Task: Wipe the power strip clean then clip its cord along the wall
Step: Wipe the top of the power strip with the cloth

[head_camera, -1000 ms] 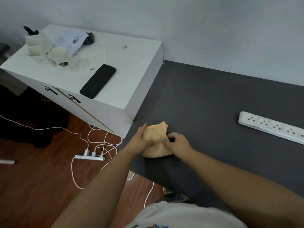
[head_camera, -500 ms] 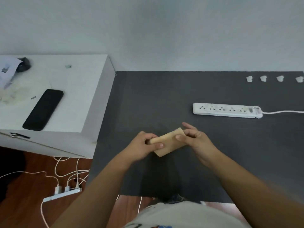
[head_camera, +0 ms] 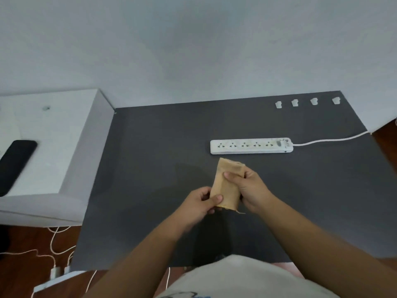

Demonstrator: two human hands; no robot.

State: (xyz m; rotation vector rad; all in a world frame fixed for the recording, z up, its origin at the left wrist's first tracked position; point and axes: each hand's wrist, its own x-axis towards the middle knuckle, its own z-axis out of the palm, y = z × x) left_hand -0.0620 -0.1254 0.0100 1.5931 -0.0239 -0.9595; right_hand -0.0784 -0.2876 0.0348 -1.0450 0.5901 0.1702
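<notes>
A white power strip (head_camera: 251, 146) lies flat on the dark grey table (head_camera: 150, 158), and its white cord (head_camera: 330, 139) runs off to the right edge. I hold a folded tan cloth (head_camera: 226, 186) upright just in front of the strip. My left hand (head_camera: 200, 203) pinches the cloth's lower end. My right hand (head_camera: 250, 186) grips its upper right side. Several small white cord clips (head_camera: 295, 102) sit in a row at the back right of the table, near the wall.
A white cabinet (head_camera: 64, 147) stands against the table's left side with a black phone (head_camera: 16, 165) on top. On the wooden floor at lower left lies a second power strip (head_camera: 53, 282) with chargers and white cables. The pale wall (head_camera: 193, 50) rises behind the table.
The view has swung right and the strip now lies straight ahead. Both hands lifted the cloth off the table, turned it upright, and carried it nearer the power strip.
</notes>
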